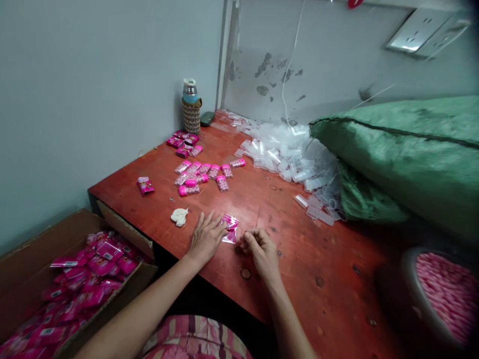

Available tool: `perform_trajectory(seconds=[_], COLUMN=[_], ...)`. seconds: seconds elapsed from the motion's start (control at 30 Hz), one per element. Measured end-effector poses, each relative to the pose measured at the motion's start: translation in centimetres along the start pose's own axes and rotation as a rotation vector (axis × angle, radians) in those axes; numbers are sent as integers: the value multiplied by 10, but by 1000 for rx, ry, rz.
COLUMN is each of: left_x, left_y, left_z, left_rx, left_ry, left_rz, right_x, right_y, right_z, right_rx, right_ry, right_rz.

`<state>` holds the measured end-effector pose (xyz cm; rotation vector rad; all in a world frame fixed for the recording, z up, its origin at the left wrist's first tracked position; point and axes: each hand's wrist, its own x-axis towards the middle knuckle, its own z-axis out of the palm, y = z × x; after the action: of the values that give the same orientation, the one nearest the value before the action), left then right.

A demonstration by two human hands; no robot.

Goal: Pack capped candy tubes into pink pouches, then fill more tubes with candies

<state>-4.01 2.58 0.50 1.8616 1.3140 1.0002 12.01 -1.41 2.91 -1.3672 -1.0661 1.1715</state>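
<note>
1. A red desk (295, 239), seen from above, fits into the corner of two pale walls; its near edge runs along the person's lap.
2. Left hand (207, 238): palm down near the near edge, fingers extended and slightly apart, fingertips touching a shiny pink wrapper (229, 228).
3. The pink wrapper lies flat on the desk, between the two hands, a little in from the near edge.
4. Right hand (262, 249): just beside the wrapper, fingers curled, thumb close to the forefinger; whether they pinch anything, I cannot tell.
5. A crumpled white lump (179, 217) sits by the near edge, left of the left hand.
6. Toward the left corner lie a single pink packet (145, 185) and, farther in, a cluster of pink-capped bottles (204, 169).
7. Near the far corner stands a flask (191, 117) in a woven sleeve.
8. Clear tubes (292, 154) heap along the back edge, beside a green sack (404, 144).
9. A bowl (411, 269) of pink pellets is at right; an open carton (125, 227) of pink packets is below the left corner.
</note>
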Motion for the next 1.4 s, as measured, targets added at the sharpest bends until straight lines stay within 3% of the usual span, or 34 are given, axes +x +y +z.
perform_trajectory(seconds=[0.13, 0.27, 0.37, 0.43, 0.5, 0.6, 0.7, 0.83, 0.97, 1.07, 1.23, 1.4], left_x=[-2, -6, -8, -7, -4, -2, -1, -2, -1, 1, 5, 8], left_y=[3, 21, 34, 38, 37, 30, 23, 16, 11, 11, 15, 14], left_z=[-3, -2, -3, -5, -8, -11, -13, -15, -15, -15, -19, -20], left_rx=[-106, -292, -510, -682, -835, -943, -955, -970, -1020, -1047, -1165, -1286], left_ry=[16, 84, 131, 72, -62, -152, -87, 22, 92, 141, 198, 238], left_rz=[-27, -36, -191, -350, -488, -596, -649, -722, -773, -802, -856, -868], right_x=[8, 18, 23, 25, 28, 38, 68, 140, 221, 266, 302, 301], right_y=[3, 0, -8, -15, -20, -24, -28, -40, -55, -63, -62, -65], right_z=[4, 14, 16, 13, 11, 9, 9, 14, 29, 48, 73, 59], right_rx=[-2, 134, 217, 209, 152, 14, -218, -730, -943, -1091, -1274, -1350], right_ry=[21, -13, -6, -40, -141, -306, -312, -73, 88, 162, 82, -9], right_rz=[-11, -1, -11, -5, 15, 31, -34, -114, -81, -32, 9, 34])
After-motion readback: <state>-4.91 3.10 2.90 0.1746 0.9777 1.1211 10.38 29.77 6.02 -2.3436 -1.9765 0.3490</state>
